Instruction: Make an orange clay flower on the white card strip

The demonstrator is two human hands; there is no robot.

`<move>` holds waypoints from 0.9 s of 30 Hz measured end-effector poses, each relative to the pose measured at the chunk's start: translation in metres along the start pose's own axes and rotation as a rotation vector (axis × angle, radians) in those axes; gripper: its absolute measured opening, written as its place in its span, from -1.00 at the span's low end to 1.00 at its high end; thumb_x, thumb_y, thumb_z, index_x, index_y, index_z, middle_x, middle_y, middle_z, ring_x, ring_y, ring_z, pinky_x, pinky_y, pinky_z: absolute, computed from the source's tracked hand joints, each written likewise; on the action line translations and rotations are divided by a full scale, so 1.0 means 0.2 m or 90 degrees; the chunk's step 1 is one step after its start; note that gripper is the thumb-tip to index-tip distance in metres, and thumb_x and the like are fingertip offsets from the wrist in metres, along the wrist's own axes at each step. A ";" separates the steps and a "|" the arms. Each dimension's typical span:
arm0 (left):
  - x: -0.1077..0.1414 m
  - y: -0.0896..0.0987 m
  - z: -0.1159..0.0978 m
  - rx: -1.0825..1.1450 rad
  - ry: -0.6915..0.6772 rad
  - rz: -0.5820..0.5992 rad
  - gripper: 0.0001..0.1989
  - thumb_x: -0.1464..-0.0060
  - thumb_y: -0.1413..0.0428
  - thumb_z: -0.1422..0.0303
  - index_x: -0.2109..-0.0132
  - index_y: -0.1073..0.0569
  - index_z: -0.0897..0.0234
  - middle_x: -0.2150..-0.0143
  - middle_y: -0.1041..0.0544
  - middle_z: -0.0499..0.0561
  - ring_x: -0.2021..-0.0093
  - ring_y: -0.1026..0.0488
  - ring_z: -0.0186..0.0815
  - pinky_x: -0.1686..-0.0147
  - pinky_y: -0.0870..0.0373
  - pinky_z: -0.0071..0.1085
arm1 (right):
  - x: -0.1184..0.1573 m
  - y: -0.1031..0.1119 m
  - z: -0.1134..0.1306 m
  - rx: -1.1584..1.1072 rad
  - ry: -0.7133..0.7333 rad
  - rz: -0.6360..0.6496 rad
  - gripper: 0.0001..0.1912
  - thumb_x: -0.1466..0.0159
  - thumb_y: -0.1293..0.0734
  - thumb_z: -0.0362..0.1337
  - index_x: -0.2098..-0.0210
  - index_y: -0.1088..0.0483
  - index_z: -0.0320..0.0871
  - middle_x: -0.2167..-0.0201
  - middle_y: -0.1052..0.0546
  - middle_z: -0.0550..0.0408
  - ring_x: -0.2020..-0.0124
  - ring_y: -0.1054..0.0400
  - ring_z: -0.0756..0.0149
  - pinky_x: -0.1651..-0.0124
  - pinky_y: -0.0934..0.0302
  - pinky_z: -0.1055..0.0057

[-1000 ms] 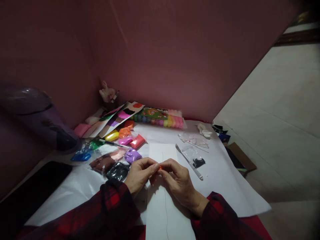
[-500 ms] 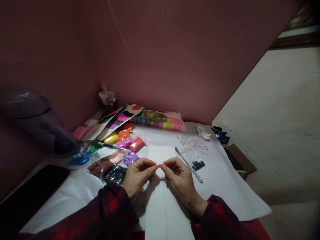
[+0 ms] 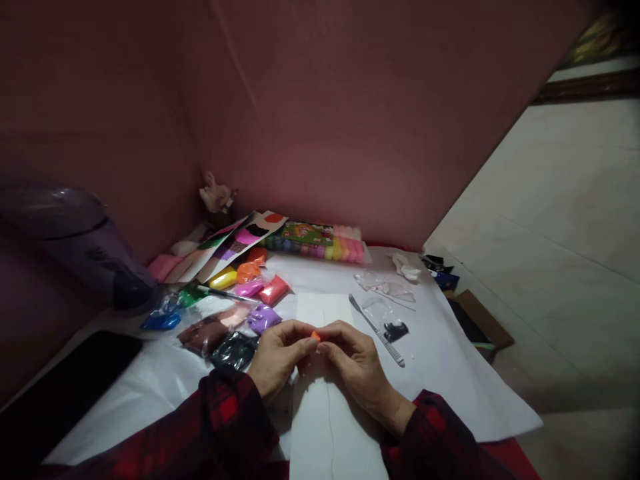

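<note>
A small piece of orange modelling clay (image 3: 315, 337) is pinched between my two hands. My left hand (image 3: 280, 353) grips it between thumb and fingertips. From the other side, my right hand (image 3: 356, 360) presses on it with thumb and index finger, the fingertips of both hands nearly meeting. Most of the clay is hidden by the fingers. Beneath them lies a white card strip (image 3: 313, 427) with a thin wavy line drawn along its length. To the right of the card rests a fork-ended tool with a ridged handle (image 3: 377, 332).
Bagged clay in several colours, such as a red packet (image 3: 274, 290) and a black packet (image 3: 234, 350), lies to the left. Behind it sits a pack of coloured clay sticks (image 3: 320, 241). A purple bottle (image 3: 107, 257) and a dark phone-like slab (image 3: 75, 393) are further left.
The orange clay, stretched out between my fingertips before, is now bunched into a short lump. My hands have come closer together.
</note>
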State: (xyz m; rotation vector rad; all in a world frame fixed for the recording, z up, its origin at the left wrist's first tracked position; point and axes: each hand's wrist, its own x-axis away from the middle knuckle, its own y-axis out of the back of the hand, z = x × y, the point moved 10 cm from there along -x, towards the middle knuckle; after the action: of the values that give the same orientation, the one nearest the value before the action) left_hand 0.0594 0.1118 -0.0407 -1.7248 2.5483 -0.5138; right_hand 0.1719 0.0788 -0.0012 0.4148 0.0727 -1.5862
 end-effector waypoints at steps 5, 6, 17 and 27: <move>0.02 -0.03 -0.01 0.008 0.012 0.000 -0.65 0.21 -0.30 0.18 0.44 -0.42 0.39 0.66 -0.41 -0.08 0.68 -0.31 -0.44 0.68 -0.23 -0.52 | -0.01 0.00 -0.01 -0.021 -0.014 0.001 -0.97 -0.18 -0.36 -0.34 0.36 -0.45 -0.17 0.47 -0.50 0.13 0.45 -0.39 0.34 0.37 -0.29 0.40; 0.02 -0.04 -0.03 0.009 0.005 -0.002 -0.65 0.17 -0.28 0.15 0.44 -0.42 0.39 0.66 -0.40 -0.08 0.69 -0.31 -0.44 0.68 -0.24 -0.52 | -0.01 0.00 0.00 -0.032 -0.014 0.001 -0.96 -0.19 -0.36 -0.32 0.37 -0.44 -0.17 0.48 -0.49 0.13 0.47 -0.38 0.36 0.39 -0.29 0.42; 0.03 -0.02 -0.60 -0.204 -0.135 -0.021 -0.75 0.07 -0.22 0.30 0.28 -0.44 0.39 0.50 -0.47 -0.02 0.62 -0.36 -0.44 0.72 -0.24 -0.57 | -0.14 0.14 0.11 -0.201 -0.100 -0.109 -0.74 -0.11 -0.43 -0.15 0.35 -0.38 -0.21 0.46 -0.45 0.12 0.54 -0.28 0.45 0.55 -0.26 0.49; 0.02 -0.07 -0.26 -0.071 -0.004 0.046 -0.53 0.25 -0.28 0.03 0.49 -0.38 0.39 0.63 -0.38 -0.06 0.65 -0.34 -0.44 0.67 -0.31 -0.52 | -0.07 -0.04 0.36 0.234 0.224 -0.012 -0.94 -0.21 -0.31 -0.39 0.37 -0.42 -0.14 0.44 -0.49 0.08 0.40 -0.37 0.30 0.30 -0.26 0.37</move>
State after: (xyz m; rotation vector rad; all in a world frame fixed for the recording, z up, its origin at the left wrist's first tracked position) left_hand 0.0598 0.1175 0.0130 -1.6556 2.6712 -0.3706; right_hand 0.1482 0.0704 0.0691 0.9807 0.0534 -1.5321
